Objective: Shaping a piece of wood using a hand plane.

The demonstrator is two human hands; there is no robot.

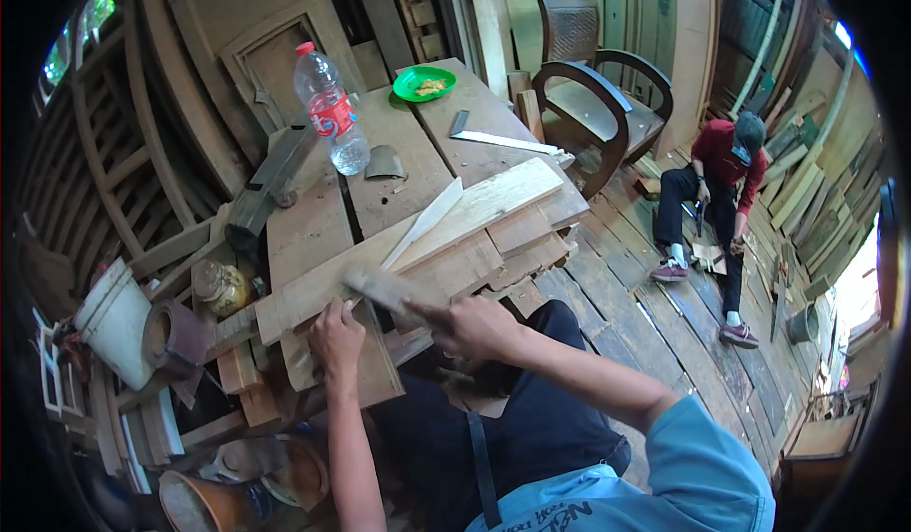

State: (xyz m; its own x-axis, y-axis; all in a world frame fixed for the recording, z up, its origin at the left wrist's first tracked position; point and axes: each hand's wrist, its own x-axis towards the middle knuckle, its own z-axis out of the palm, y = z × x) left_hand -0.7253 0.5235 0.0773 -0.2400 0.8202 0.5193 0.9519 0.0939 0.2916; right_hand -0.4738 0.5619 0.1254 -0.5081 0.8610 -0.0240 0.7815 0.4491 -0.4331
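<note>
On our bench (302, 252) lie one long, pale plank (484, 198) and one pointed strip (427, 219). Our right hand (482, 329) grips one blurred tool (384, 292); our left hand (338, 335) curls, hold unclear.

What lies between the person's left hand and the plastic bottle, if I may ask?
In the head view, a long pale board lies nearest the left hand; beyond it, brown tabletop with a dark gap runs up to the plastic bottle.

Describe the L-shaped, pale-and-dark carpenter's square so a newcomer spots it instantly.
Start at the brown wooden workbench. Toward its far end, between the bright green shallow dish and the long pale wooden board, lies the L-shaped carpenter's square. Unlike them, it has a long thin pale blade meeting a short dark stock.
</note>
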